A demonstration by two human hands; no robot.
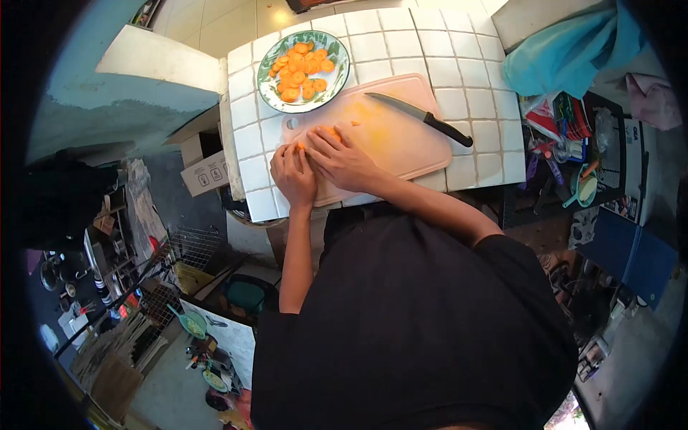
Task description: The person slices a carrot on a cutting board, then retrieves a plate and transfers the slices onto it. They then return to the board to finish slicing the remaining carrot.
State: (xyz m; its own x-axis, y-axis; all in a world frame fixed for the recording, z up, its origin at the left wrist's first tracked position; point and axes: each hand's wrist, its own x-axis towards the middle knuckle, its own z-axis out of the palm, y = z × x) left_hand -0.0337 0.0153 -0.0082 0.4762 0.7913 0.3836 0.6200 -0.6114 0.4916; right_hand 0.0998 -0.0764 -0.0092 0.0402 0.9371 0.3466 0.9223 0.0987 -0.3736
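My left hand is at the left end of the pale cutting board, its fingers curled round orange carrot slices that show only in part. Close beside it, my right hand lies over the board with its fingers bent down onto more carrot slices, mostly hidden beneath them. A small carrot piece rests just beyond the right fingers. On the board's right side lies a knife, its black handle reaching past the edge. The plate behind the board holds several round carrot slices.
The board and plate stand on a white tiled counter. A turquoise cloth hangs at the right, above a rack with a green-handled strainer. An open cardboard box is beside the counter's left edge.
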